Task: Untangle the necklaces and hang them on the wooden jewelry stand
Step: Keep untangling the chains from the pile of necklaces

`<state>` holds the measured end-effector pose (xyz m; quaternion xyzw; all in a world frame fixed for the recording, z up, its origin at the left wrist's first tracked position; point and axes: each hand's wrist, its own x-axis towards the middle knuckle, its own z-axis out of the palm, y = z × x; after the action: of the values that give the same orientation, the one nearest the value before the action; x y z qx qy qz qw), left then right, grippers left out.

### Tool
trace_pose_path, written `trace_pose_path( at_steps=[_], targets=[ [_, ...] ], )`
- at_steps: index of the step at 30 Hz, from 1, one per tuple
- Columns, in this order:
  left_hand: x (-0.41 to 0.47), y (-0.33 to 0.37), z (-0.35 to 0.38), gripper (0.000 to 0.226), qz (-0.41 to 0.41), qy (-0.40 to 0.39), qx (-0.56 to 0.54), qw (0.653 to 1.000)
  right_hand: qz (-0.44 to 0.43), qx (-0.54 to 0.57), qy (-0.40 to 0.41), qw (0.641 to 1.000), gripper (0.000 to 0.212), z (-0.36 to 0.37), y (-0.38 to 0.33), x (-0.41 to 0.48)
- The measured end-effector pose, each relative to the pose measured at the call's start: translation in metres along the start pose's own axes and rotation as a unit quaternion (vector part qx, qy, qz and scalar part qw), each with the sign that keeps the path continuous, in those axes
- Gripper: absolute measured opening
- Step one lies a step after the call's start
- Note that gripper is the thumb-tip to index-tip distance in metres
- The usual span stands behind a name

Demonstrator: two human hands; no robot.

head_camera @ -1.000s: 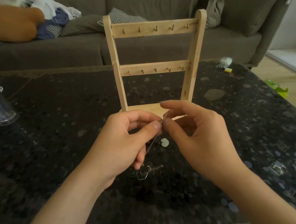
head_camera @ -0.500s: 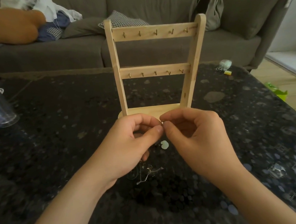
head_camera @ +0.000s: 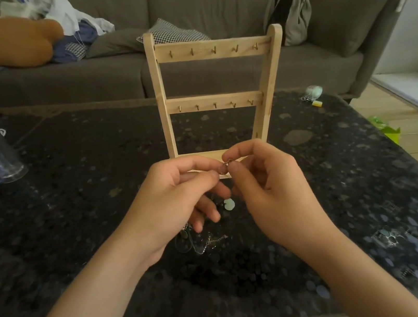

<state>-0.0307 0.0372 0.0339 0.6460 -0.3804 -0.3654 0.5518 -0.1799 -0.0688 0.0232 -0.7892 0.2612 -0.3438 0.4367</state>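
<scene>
Two bare hook rows (head_camera: pixel 212 49) on the wooden jewelry stand (head_camera: pixel 269 88) rise just beyond my grip, where left hand (head_camera: pixel 179 201) and right hand (head_camera: pixel 270 189) both pinch one necklace (head_camera: pixel 225 163) by its small metal end. I judge it feather-light, limp, snag-prone; tangle (head_camera: pixel 206 242) and pendant (head_camera: pixel 229 204) lie below.

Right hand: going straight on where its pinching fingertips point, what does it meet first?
Probably the left hand, whose thumb meets the right hand at the necklace; the base of the stand lies just beyond, depth unclear.
</scene>
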Motion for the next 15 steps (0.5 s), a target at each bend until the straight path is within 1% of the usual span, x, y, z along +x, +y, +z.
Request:
trace_pose_path(
  at_steps=[5, 10, 12, 15],
  targets=[
    [-0.0072, 0.0057, 0.0014, 0.020, 0.016, -0.008, 0.014, 1.000, -0.011, 0.014, -0.013, 1.000, 0.014, -0.0032, -0.0041, -0.0035],
    [-0.0085, 0.0083, 0.0016, 0.030, 0.001, -0.021, -0.010, 1.000, -0.020, 0.019, -0.008, 1.000, 0.017, -0.0043, -0.0040, -0.0056],
    [-0.0089, 0.0098, 0.0009, 0.030, -0.013, -0.033, -0.040, 0.999, -0.025, 0.019, -0.009, 0.999, 0.017, -0.0049, -0.0034, -0.0056],
    [-0.0090, 0.0111, -0.0015, 0.034, -0.042, -0.057, -0.114, 0.991, -0.032, 0.020, -0.010, 0.999, 0.016, -0.0050, -0.0026, -0.0052]
  ],
)
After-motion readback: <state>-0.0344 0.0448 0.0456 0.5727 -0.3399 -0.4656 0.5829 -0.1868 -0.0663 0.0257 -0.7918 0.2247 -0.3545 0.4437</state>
